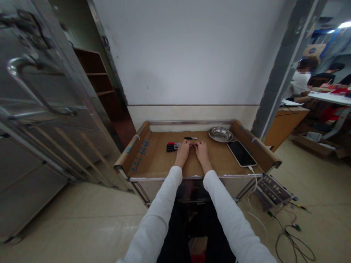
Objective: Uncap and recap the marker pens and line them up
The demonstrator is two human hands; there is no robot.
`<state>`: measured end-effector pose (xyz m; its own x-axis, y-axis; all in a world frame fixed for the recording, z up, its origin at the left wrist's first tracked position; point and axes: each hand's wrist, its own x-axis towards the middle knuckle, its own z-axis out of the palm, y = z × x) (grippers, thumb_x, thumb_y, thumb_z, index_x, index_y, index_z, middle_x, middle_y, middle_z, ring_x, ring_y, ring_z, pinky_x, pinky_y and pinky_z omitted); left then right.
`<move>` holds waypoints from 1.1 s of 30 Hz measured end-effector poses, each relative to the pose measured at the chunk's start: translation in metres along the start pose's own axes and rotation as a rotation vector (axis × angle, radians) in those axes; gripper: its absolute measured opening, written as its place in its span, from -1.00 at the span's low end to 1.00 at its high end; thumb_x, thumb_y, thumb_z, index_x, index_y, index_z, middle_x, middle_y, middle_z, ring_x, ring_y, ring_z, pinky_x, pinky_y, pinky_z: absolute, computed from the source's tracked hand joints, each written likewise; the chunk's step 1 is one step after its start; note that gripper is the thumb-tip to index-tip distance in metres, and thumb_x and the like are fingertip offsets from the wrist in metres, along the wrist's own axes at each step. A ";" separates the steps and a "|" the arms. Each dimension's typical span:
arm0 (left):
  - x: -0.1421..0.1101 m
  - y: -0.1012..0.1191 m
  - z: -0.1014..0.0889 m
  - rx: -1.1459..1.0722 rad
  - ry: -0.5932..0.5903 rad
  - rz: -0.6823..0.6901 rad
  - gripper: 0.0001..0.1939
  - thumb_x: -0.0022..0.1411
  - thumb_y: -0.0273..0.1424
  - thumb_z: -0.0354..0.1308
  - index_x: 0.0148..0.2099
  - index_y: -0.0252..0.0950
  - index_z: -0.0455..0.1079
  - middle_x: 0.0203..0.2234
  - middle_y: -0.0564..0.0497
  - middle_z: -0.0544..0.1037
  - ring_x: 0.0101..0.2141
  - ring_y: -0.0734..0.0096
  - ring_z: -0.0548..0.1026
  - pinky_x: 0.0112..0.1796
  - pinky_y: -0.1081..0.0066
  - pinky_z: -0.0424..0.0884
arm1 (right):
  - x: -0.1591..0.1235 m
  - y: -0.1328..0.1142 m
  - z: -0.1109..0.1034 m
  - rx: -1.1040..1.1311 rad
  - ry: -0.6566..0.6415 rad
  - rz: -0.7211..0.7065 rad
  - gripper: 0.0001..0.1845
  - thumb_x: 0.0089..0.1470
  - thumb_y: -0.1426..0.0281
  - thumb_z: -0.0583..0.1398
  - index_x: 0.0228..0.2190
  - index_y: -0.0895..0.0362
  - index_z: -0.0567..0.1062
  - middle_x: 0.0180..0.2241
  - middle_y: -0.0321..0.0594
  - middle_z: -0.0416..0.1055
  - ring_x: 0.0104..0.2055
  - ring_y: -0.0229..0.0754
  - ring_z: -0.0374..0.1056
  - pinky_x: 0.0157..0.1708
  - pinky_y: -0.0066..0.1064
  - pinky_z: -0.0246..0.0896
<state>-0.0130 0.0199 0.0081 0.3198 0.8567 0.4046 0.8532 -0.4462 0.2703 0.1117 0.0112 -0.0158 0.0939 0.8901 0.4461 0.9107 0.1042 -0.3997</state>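
My left hand (183, 149) and my right hand (202, 149) rest low over the cardboard-lined cart top, fingers bent inward and fingertips almost meeting. Whatever sits between the fingertips is too small and too covered to make out. Several pens (172, 147), black with red ones among them, lie side by side against the left hand, which hides their right ends. Just beyond both hands lies a single black pen (190, 138), apart from the fingers.
A shiny metal bowl (220, 134) and a phone (241, 153) with a white cable (256, 182) occupy the cart's right side. Raised cardboard sides edge the cart (137, 166). A metal box (274, 191) and loose cables lie on the floor. People sit at the far right.
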 end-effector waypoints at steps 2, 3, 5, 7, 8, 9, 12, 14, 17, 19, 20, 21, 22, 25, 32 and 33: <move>-0.001 0.001 -0.001 -0.002 -0.003 -0.006 -0.77 0.34 -0.45 -0.05 -0.07 -0.32 0.40 -0.12 -0.11 0.44 -0.14 0.34 0.44 -0.05 0.35 0.32 | 0.000 0.000 -0.001 0.002 0.002 -0.004 -0.70 0.21 0.43 0.00 -0.20 0.16 0.52 -0.17 -0.05 0.39 -0.13 -0.09 0.20 -0.09 -0.30 0.06; -0.001 0.001 -0.002 -0.002 -0.003 -0.008 -0.77 0.34 -0.45 -0.06 -0.07 -0.32 0.40 -0.12 -0.11 0.44 -0.14 0.34 0.45 -0.05 0.34 0.32 | 0.000 0.000 -0.001 0.002 0.002 -0.005 -0.70 0.20 0.44 0.01 -0.20 0.16 0.52 -0.17 -0.05 0.39 -0.13 -0.09 0.20 -0.09 -0.30 0.06; -0.002 0.002 -0.002 -0.003 0.000 -0.009 -0.77 0.35 -0.45 -0.07 -0.08 -0.32 0.40 -0.12 -0.11 0.43 -0.14 0.34 0.45 -0.05 0.35 0.32 | 0.000 -0.001 -0.001 0.001 0.005 -0.003 -0.71 0.20 0.44 0.01 -0.20 0.16 0.52 -0.17 -0.05 0.39 -0.13 -0.09 0.21 -0.09 -0.31 0.06; -0.002 0.002 -0.002 -0.003 0.003 -0.013 -0.77 0.35 -0.45 -0.06 -0.07 -0.33 0.40 -0.12 -0.12 0.43 -0.14 0.34 0.45 -0.05 0.36 0.32 | 0.000 -0.002 -0.002 0.003 0.010 0.000 -0.71 0.20 0.44 0.02 -0.20 0.16 0.52 -0.17 -0.05 0.39 -0.13 -0.09 0.21 -0.09 -0.32 0.05; -0.002 0.002 -0.002 -0.003 0.003 -0.015 -0.77 0.35 -0.45 -0.06 -0.07 -0.33 0.40 -0.12 -0.12 0.43 -0.13 0.34 0.45 -0.05 0.36 0.32 | 0.000 -0.002 -0.002 0.003 0.013 0.002 -0.71 0.20 0.44 0.02 -0.21 0.16 0.52 -0.18 -0.05 0.39 -0.13 -0.09 0.21 -0.10 -0.32 0.06; -0.001 0.002 -0.002 -0.005 0.001 -0.017 -0.77 0.35 -0.45 -0.06 -0.06 -0.33 0.39 -0.12 -0.12 0.43 -0.13 0.35 0.45 -0.06 0.37 0.32 | 0.000 -0.002 -0.002 0.004 0.015 0.005 -0.71 0.20 0.43 0.02 -0.21 0.17 0.52 -0.18 -0.05 0.39 -0.13 -0.09 0.21 -0.10 -0.33 0.06; -0.001 0.002 -0.002 -0.005 -0.005 -0.020 -0.78 0.35 -0.45 -0.06 -0.08 -0.35 0.39 -0.13 -0.12 0.43 -0.13 0.35 0.44 -0.06 0.37 0.32 | 0.000 -0.002 -0.002 0.015 0.019 0.018 -0.72 0.21 0.42 0.02 -0.21 0.18 0.52 -0.19 -0.05 0.40 -0.14 -0.09 0.21 -0.11 -0.33 0.06; -0.001 0.001 -0.002 -0.003 -0.001 -0.022 -0.78 0.34 -0.45 -0.06 -0.09 -0.36 0.39 -0.13 -0.12 0.43 -0.13 0.35 0.44 -0.06 0.37 0.32 | 0.000 -0.001 -0.001 0.029 0.025 0.024 -0.72 0.21 0.42 0.02 -0.22 0.18 0.52 -0.20 -0.05 0.40 -0.15 -0.09 0.21 -0.11 -0.33 0.06; -0.002 0.001 -0.001 -0.015 0.016 -0.019 -0.78 0.35 -0.46 -0.08 -0.09 -0.35 0.37 -0.13 -0.12 0.42 -0.13 0.35 0.44 -0.06 0.37 0.32 | 0.001 0.001 0.001 0.060 0.027 0.005 -0.73 0.19 0.43 0.03 -0.22 0.16 0.52 -0.20 -0.07 0.40 -0.14 -0.09 0.21 -0.10 -0.32 0.06; -0.002 0.001 -0.001 -0.030 0.025 -0.014 -0.79 0.35 -0.46 -0.09 -0.09 -0.33 0.36 -0.13 -0.11 0.42 -0.14 0.36 0.44 -0.07 0.36 0.33 | 0.002 0.003 0.002 0.090 0.019 -0.018 -0.74 0.18 0.45 0.03 -0.23 0.15 0.51 -0.20 -0.09 0.41 -0.13 -0.10 0.21 -0.09 -0.32 0.07; -0.002 0.001 -0.001 -0.038 0.031 -0.010 -0.79 0.35 -0.47 -0.09 -0.08 -0.33 0.35 -0.12 -0.11 0.42 -0.14 0.36 0.45 -0.07 0.37 0.33 | 0.002 0.004 0.004 0.106 0.016 -0.029 -0.74 0.17 0.46 0.04 -0.23 0.15 0.51 -0.20 -0.09 0.41 -0.12 -0.10 0.22 -0.09 -0.32 0.07; -0.002 0.002 -0.001 -0.046 0.037 -0.002 -0.80 0.35 -0.47 -0.09 -0.07 -0.33 0.33 -0.12 -0.10 0.42 -0.13 0.37 0.44 -0.07 0.37 0.33 | 0.003 0.005 0.005 0.123 0.016 -0.037 -0.75 0.16 0.47 0.04 -0.23 0.15 0.51 -0.20 -0.09 0.41 -0.11 -0.10 0.22 -0.08 -0.33 0.08; -0.002 0.002 0.000 -0.054 0.046 0.008 -0.80 0.35 -0.48 -0.09 -0.06 -0.32 0.32 -0.12 -0.10 0.42 -0.12 0.37 0.44 -0.06 0.37 0.33 | 0.003 0.005 0.006 0.141 0.018 -0.044 -0.75 0.15 0.47 0.05 -0.23 0.16 0.51 -0.19 -0.09 0.41 -0.11 -0.11 0.23 -0.07 -0.32 0.09; -0.002 0.004 -0.001 -0.063 0.081 0.038 -0.79 0.35 -0.50 -0.12 -0.04 -0.31 0.28 -0.11 -0.10 0.41 -0.10 0.38 0.44 -0.05 0.37 0.34 | 0.005 0.006 0.008 0.199 0.024 -0.061 -0.76 0.11 0.49 0.09 -0.20 0.17 0.50 -0.18 -0.09 0.42 -0.10 -0.12 0.25 -0.05 -0.31 0.12; 0.001 0.008 0.004 0.008 0.121 0.048 -0.63 0.30 -0.58 -0.17 0.13 -0.34 0.18 0.00 -0.18 0.40 -0.03 0.33 0.43 -0.02 0.35 0.33 | 0.006 0.001 0.003 0.327 0.058 -0.028 -0.71 0.13 0.50 0.02 -0.19 0.15 0.49 -0.19 -0.11 0.43 -0.16 -0.17 0.32 -0.08 -0.36 0.17; 0.002 0.009 0.006 0.040 0.118 0.038 -0.60 0.30 -0.58 -0.18 0.16 -0.37 0.16 0.03 -0.21 0.39 0.00 0.30 0.42 0.01 0.33 0.32 | 0.006 0.001 0.002 0.338 0.081 -0.011 -0.70 0.14 0.49 0.00 -0.19 0.16 0.49 -0.18 -0.10 0.43 -0.15 -0.18 0.31 -0.08 -0.37 0.17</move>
<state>-0.0024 0.0192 0.0056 0.3030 0.8021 0.5146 0.8579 -0.4647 0.2192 0.1123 0.0172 -0.0147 0.1291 0.8511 0.5089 0.7284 0.2668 -0.6311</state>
